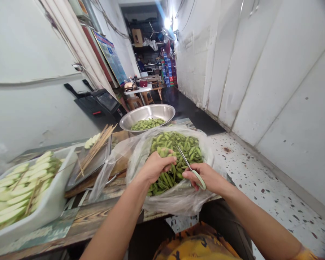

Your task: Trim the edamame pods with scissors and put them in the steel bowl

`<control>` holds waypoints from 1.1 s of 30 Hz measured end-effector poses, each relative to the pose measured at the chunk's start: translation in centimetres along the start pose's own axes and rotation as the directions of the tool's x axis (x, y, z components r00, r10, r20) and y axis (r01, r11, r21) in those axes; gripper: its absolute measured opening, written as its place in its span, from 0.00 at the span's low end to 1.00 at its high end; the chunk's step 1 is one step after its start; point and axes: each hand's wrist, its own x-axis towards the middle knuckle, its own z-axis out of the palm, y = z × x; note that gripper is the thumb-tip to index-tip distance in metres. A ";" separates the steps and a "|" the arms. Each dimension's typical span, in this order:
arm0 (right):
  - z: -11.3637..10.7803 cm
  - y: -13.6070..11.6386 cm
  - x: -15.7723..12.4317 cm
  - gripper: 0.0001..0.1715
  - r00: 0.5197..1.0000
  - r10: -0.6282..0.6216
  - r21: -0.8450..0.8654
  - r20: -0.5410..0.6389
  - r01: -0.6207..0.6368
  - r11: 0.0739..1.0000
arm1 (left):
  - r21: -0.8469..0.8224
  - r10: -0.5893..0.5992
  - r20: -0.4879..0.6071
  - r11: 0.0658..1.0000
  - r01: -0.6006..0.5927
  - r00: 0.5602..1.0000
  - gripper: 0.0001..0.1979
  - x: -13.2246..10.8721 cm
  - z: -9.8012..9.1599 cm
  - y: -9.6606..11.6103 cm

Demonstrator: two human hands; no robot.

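A clear plastic bag (178, 202) full of green bean pods (189, 146) lies open on the table edge in front of me. My left hand (155, 166) is closed on a few pods at the top of the heap. My right hand (206, 177) grips a pair of scissors (192, 169) with pale green handles; the blades point up and left over the pods, close to my left hand's fingers.
A steel bowl (148, 112) with cut pods stands behind the bag. Left of it a metal tray (93, 162) holds bamboo skewers, and a white tub (47, 206) holds skewered pale green slices. A white wall runs along the right; a speckled floor lies below.
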 end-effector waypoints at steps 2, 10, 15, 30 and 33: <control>0.1 -0.1 0.0 0.19 1.000 0.020 0.029 0.006 -0.020 0.999 | -0.029 -0.006 0.003 1.000 0.006 1.000 0.12 0.0 0.1 0.0; 0.6 -0.2 -0.1 0.19 1.000 0.025 0.072 -0.005 -0.025 0.997 | -0.191 -0.026 -0.082 0.982 0.010 0.996 0.11 0.3 0.7 -0.6; 0.8 -0.4 -0.1 0.18 0.999 0.031 0.074 -0.013 -0.030 0.997 | -0.264 -0.029 -0.180 0.964 -0.019 0.983 0.08 0.2 1.4 -1.0; -0.7 -0.3 0.3 0.21 0.988 0.041 0.071 -0.147 -0.030 0.997 | 0.227 0.210 -0.295 0.963 -0.146 0.932 0.09 -1.0 1.0 -0.5; -1.7 0.0 -0.4 0.22 0.987 0.024 0.106 -0.158 -0.007 0.994 | 0.566 0.168 -0.142 0.823 -0.059 0.976 0.10 -2.7 0.0 -0.2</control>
